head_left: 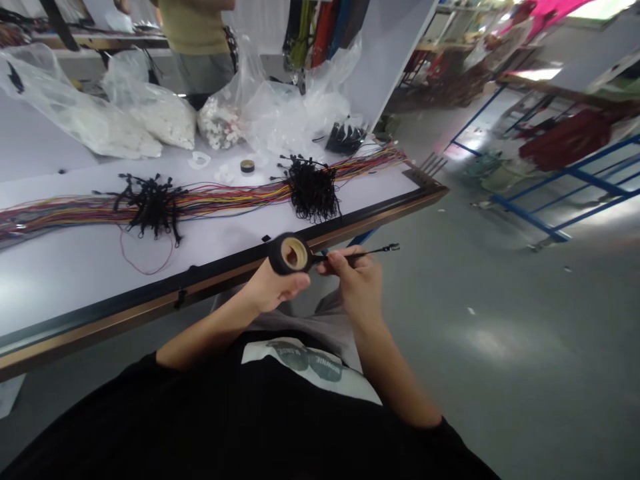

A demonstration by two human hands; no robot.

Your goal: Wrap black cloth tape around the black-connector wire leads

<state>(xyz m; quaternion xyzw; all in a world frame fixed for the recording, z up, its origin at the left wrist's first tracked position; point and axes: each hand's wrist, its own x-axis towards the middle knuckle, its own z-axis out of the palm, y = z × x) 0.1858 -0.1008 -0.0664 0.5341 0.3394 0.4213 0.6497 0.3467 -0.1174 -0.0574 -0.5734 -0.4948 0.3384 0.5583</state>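
My left hand (273, 288) is closed on a roll of black tape (291, 254), its pale core facing up. Close to its right, my right hand (353, 270) pinches a thin black cable (373, 253) whose metallic end sticks out to the right. A short black strip spans the gap between the roll and my right fingers. Both hands are just off the front edge of the table (220, 267). Beyond them, a long bundle of coloured wires (235, 199) lies across the tabletop, with black connector clusters (314, 189) on it.
Clear plastic bags of white parts (221, 123) line the table's back. A small tape roll (247, 166) lies before them. A person (195, 33) stands beyond the partition. Blue-framed carts (575, 177) stand on the floor at right.
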